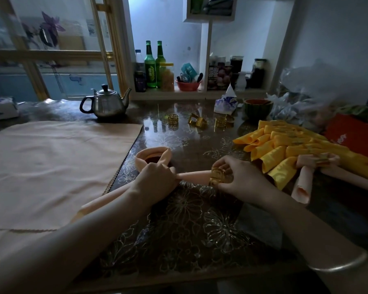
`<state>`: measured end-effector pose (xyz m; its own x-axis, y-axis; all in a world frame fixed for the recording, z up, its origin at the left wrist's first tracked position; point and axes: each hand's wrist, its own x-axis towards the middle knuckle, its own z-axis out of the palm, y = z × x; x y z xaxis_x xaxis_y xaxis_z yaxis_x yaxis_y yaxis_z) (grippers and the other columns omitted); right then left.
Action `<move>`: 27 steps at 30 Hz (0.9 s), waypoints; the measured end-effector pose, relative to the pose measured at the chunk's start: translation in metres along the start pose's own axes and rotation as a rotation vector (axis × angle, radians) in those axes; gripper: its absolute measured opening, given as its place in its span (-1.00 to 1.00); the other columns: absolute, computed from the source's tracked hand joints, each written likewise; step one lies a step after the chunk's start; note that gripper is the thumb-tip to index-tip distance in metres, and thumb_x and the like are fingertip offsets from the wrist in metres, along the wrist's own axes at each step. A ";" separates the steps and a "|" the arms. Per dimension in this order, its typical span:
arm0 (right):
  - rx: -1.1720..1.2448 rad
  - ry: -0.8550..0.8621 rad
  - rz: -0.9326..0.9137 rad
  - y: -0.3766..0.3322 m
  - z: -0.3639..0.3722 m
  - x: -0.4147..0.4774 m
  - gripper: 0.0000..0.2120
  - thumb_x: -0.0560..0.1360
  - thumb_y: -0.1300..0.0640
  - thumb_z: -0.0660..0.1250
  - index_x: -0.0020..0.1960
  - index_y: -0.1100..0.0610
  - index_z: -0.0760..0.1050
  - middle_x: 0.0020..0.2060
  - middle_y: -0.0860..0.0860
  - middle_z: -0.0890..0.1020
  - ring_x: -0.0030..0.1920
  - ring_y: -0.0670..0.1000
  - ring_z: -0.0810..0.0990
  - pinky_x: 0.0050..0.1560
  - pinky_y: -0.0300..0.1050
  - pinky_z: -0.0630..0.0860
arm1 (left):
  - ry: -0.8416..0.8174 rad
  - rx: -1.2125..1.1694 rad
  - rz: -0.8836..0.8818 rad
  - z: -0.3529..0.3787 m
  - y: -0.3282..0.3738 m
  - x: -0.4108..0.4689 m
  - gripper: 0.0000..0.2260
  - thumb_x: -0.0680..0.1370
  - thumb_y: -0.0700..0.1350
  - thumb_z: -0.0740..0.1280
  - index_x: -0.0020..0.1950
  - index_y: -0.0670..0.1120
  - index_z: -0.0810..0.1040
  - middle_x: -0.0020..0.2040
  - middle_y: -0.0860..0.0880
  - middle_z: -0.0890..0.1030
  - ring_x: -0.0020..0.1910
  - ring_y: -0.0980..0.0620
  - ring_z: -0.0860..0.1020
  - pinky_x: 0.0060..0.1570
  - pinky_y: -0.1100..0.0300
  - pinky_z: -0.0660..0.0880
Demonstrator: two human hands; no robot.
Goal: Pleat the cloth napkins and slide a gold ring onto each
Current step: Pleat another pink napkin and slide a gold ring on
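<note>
A folded peach napkin [194, 177] lies across the dark flowered table [191, 219]. My left hand [157, 177] grips its gathered middle; one looped end [153, 158] curls up behind the hand and another end trails toward me. My right hand [240, 177] pinches a gold ring [217, 176] that sits around the napkin's right end. Three loose gold rings stand further back: one [173, 119], one [198, 122] and one [221, 122]. A flat peach cloth [51, 166] is spread on the left.
Finished yellow napkins with rings [285, 145] and a ringed peach one [306, 179] are piled at the right, beside an orange box [355, 136]. A steel teapot [108, 102], a tissue pack [225, 102] and a green bowl [257, 107] stand at the back. Bottles fill the shelf behind.
</note>
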<state>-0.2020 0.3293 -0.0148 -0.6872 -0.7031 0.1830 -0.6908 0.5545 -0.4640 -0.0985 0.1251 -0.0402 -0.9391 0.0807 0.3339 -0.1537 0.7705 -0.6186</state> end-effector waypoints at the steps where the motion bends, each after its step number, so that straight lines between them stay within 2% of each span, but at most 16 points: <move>1: -0.036 -0.021 -0.028 -0.004 0.002 0.002 -0.55 0.39 0.09 0.51 0.23 -0.04 0.44 0.13 -0.09 0.55 0.11 -0.07 0.51 0.11 -0.10 0.54 | 0.012 -0.009 -0.012 0.004 0.001 0.000 -0.68 0.30 0.25 0.48 -0.41 0.02 0.59 -0.10 0.03 0.70 -0.36 0.05 0.62 -0.61 0.25 0.31; 3: -0.116 -0.039 -0.071 -0.014 0.008 0.008 -0.56 0.41 0.09 0.48 0.24 -0.06 0.42 0.11 -0.12 0.51 0.14 -0.07 0.46 0.14 -0.08 0.50 | 0.035 -0.058 -0.075 0.015 0.002 -0.001 -0.60 0.40 0.32 0.34 -0.26 -0.03 0.60 0.09 -0.04 0.67 -0.45 0.02 0.58 -0.50 0.21 0.31; 4: -0.146 -0.042 -0.086 -0.020 0.011 0.012 -0.56 0.42 0.08 0.47 0.24 -0.06 0.42 0.12 -0.11 0.52 0.14 -0.06 0.45 0.16 -0.07 0.48 | 0.027 -0.081 -0.126 0.016 0.000 -0.003 -0.53 0.39 0.37 0.32 -0.19 -0.05 0.63 0.04 -0.05 0.67 -0.51 -0.01 0.55 -0.47 0.20 0.30; 5: -0.171 -0.044 -0.103 -0.027 0.014 0.016 -0.56 0.42 0.07 0.47 0.24 -0.07 0.41 0.13 -0.10 0.52 0.15 -0.05 0.45 0.17 -0.07 0.47 | 0.039 -0.094 -0.181 0.014 -0.003 -0.007 -0.45 0.34 0.43 0.31 -0.09 -0.05 0.66 -0.10 -0.03 0.68 -0.54 -0.01 0.52 -0.48 0.20 0.30; 6: -0.202 -0.047 -0.117 -0.033 0.018 0.020 -0.56 0.43 0.05 0.46 0.25 -0.07 0.41 0.14 -0.08 0.52 0.15 -0.04 0.46 0.18 -0.08 0.46 | 0.043 -0.087 -0.222 0.013 -0.006 -0.011 -0.35 0.30 0.48 0.29 0.05 -0.02 0.66 -0.23 0.01 0.67 -0.52 0.00 0.54 -0.50 0.21 0.33; 7: -0.249 -0.042 -0.139 -0.040 0.022 0.026 -0.56 0.44 0.03 0.45 0.26 -0.06 0.40 0.14 -0.08 0.51 0.15 -0.03 0.46 0.19 -0.09 0.43 | 0.048 -0.124 -0.249 0.011 -0.012 -0.016 -0.29 0.28 0.50 0.26 0.15 0.00 0.63 -0.25 0.04 0.66 -0.45 0.01 0.58 -0.49 0.21 0.39; 8: -0.317 -0.031 -0.171 -0.045 0.026 0.030 -0.56 0.44 0.01 0.43 0.27 -0.06 0.39 0.14 -0.07 0.51 0.15 -0.02 0.45 0.20 -0.09 0.41 | 0.080 -0.220 -0.250 0.010 -0.019 -0.019 -0.32 0.28 0.50 0.27 0.14 0.03 0.63 -0.22 0.06 0.67 -0.38 0.02 0.62 -0.47 0.21 0.46; 10: -0.419 -0.005 -0.232 -0.056 0.034 0.042 -0.56 0.45 -0.02 0.42 0.27 -0.05 0.37 0.15 -0.06 0.52 0.15 0.00 0.45 0.21 -0.07 0.38 | 0.104 -0.505 -0.297 0.013 -0.038 -0.026 -0.52 0.35 0.45 0.27 -0.04 0.12 0.66 -0.17 0.08 0.68 -0.31 0.06 0.63 -0.37 0.19 0.54; 12: -0.406 -0.047 -0.235 -0.063 0.039 0.054 -0.55 0.45 -0.01 0.41 0.29 -0.03 0.36 0.16 -0.05 0.51 0.17 0.01 0.44 0.23 -0.05 0.39 | -0.039 -0.715 -0.341 0.021 -0.056 -0.026 -0.72 0.46 0.28 0.28 -0.03 0.16 0.66 -0.11 0.13 0.69 -0.21 0.08 0.64 -0.20 0.15 0.57; 14: -0.293 -0.132 -0.205 -0.068 0.041 0.062 -0.53 0.44 0.02 0.43 0.29 -0.01 0.36 0.17 -0.04 0.50 0.18 0.00 0.45 0.23 -0.04 0.42 | -0.122 -0.859 -0.324 0.031 -0.069 -0.023 -0.88 0.49 0.05 0.37 -0.03 0.17 0.67 -0.07 0.13 0.69 -0.11 0.09 0.63 -0.11 0.21 0.54; 16: -0.216 -0.179 -0.202 -0.069 0.042 0.066 -0.54 0.43 0.03 0.43 0.28 -0.01 0.38 0.15 -0.06 0.50 0.17 -0.01 0.49 0.20 -0.04 0.46 | -0.214 -0.966 -0.274 0.037 -0.078 -0.020 -0.85 0.46 -0.07 0.44 -0.02 0.14 0.67 -0.07 0.15 0.66 -0.08 0.14 0.60 -0.15 0.36 0.46; 18: -0.192 -0.210 -0.205 -0.068 0.041 0.065 -0.54 0.43 0.02 0.44 0.27 -0.02 0.38 0.14 -0.08 0.50 0.14 -0.03 0.51 0.18 -0.03 0.48 | -0.268 -0.966 -0.187 0.042 -0.084 -0.015 -0.79 0.43 -0.07 0.48 0.04 0.12 0.67 -0.06 0.18 0.61 -0.11 0.20 0.56 -0.15 0.41 0.44; 21: -0.153 -0.246 -0.201 -0.063 0.039 0.060 -0.55 0.42 -0.01 0.45 0.26 -0.06 0.40 0.14 -0.11 0.52 0.13 -0.07 0.52 0.16 -0.04 0.50 | -0.222 -0.919 -0.101 0.044 -0.083 -0.008 -0.79 0.41 -0.02 0.50 0.03 0.12 0.68 -0.04 0.14 0.65 -0.12 0.20 0.56 -0.10 0.22 0.53; 24: -0.090 -0.233 -0.183 -0.061 0.042 0.059 -0.54 0.41 -0.02 0.47 0.25 -0.05 0.40 0.14 -0.11 0.53 0.13 -0.07 0.52 0.16 -0.04 0.52 | -0.092 -0.831 -0.090 0.041 -0.078 -0.006 -0.90 0.44 0.02 0.47 -0.06 0.11 0.71 -0.04 0.19 0.65 -0.17 0.36 0.46 -0.20 0.38 0.40; 27: -0.055 -0.152 -0.174 -0.059 0.049 0.063 -0.55 0.40 -0.03 0.47 0.23 -0.07 0.40 0.11 -0.11 0.53 0.10 -0.06 0.54 0.13 -0.05 0.52 | 0.128 -0.761 -0.126 0.037 -0.070 -0.008 -0.96 0.39 0.05 0.51 -0.20 0.14 0.69 -0.15 0.20 0.66 -0.23 0.21 0.59 -0.32 0.35 0.38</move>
<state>-0.1935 0.2300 -0.0183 -0.5183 -0.8465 0.1216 -0.8097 0.4400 -0.3883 -0.0920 0.0474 -0.0260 -0.8787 0.0002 0.4774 0.0394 0.9966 0.0721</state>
